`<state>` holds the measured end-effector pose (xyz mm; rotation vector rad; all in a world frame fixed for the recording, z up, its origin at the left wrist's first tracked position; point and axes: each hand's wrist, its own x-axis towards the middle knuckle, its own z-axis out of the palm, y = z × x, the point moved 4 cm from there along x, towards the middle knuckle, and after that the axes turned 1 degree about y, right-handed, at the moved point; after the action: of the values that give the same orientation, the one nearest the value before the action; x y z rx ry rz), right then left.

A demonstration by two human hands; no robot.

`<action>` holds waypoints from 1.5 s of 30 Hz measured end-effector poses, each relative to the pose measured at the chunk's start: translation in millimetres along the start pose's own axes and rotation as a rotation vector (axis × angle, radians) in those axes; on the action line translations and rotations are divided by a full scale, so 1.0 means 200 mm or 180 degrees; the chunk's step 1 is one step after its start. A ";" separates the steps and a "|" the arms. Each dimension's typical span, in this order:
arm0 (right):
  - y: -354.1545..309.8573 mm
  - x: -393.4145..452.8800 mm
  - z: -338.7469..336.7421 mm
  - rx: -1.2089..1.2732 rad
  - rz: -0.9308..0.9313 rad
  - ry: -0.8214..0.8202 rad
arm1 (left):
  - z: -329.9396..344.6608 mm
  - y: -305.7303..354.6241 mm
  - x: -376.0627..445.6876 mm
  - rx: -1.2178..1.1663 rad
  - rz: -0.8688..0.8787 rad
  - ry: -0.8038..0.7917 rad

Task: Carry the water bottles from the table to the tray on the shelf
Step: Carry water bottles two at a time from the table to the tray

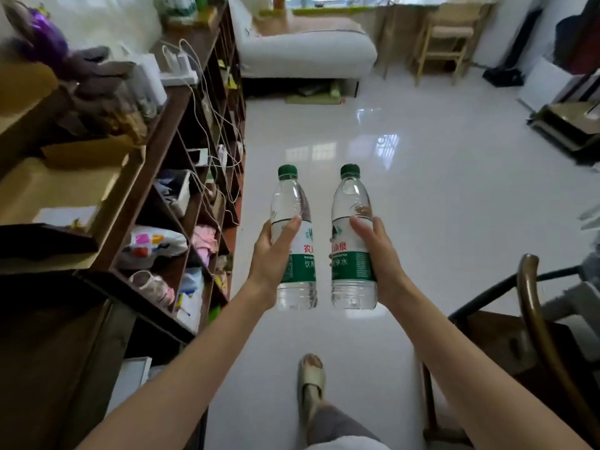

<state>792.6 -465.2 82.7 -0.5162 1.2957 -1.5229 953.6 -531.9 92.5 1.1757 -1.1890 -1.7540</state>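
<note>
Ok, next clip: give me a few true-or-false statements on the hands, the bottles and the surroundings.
1. Each hand holds one bottle. True: the left hand grips the left clear plastic green-capped bottle, the right hand the right clear plastic green-capped bottle.
2. Both bottles are uncapped. False: both wear green caps.
3. The brown wooden shelf stands on the person's left. True.
4. The bottles lie flat on the white glossy floor. False: they are held upright in the air.

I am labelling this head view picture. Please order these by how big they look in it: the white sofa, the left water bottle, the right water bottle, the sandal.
1. white sofa, largest though farthest away
2. left water bottle and right water bottle, look alike, so not ranked
3. sandal, smallest
</note>
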 end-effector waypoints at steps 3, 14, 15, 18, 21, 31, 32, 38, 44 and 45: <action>-0.15 0.41 0.03 -0.0141 -0.0106 0.0009 | 0.09 0.12 0.42 -0.0077 -0.0031 -0.0106; -0.67 1.86 0.33 -0.0511 -0.0272 -0.0201 | 0.17 0.64 1.85 -0.0042 0.0121 0.0035; -0.70 2.01 0.35 -0.0539 -0.0286 -0.0189 | 0.16 0.68 2.00 -0.0046 0.0156 0.0055; -0.80 2.44 0.43 -0.0588 -0.0344 -0.0140 | 0.15 0.80 2.44 -0.0106 0.0240 0.0099; -0.93 2.85 0.52 -0.0604 -0.0328 -0.0054 | 0.15 0.95 2.87 -0.0099 0.0215 0.0071; -1.28 4.15 0.63 -0.0663 -0.0314 -0.0009 | 0.27 1.37 4.22 -0.0079 0.0197 0.0031; -1.31 4.30 0.63 -0.0667 -0.0295 -0.0026 | 0.29 1.41 4.36 -0.0060 0.0208 0.0047; -1.52 5.20 0.69 -0.0705 -0.0165 -0.0255 | 0.37 1.57 5.18 -0.0102 0.0159 0.0450; -1.79 6.02 0.90 -0.0825 -0.0108 -0.0641 | 0.37 1.86 5.84 -0.0059 0.0386 0.0727; -1.81 6.14 0.94 -0.0821 -0.0098 -0.0683 | 0.34 1.90 5.94 -0.0060 0.0400 0.0787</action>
<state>327.3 -1671.8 127.4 -0.8450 1.3258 -1.2916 507.9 -1698.1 113.6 1.2388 -1.0717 -1.4762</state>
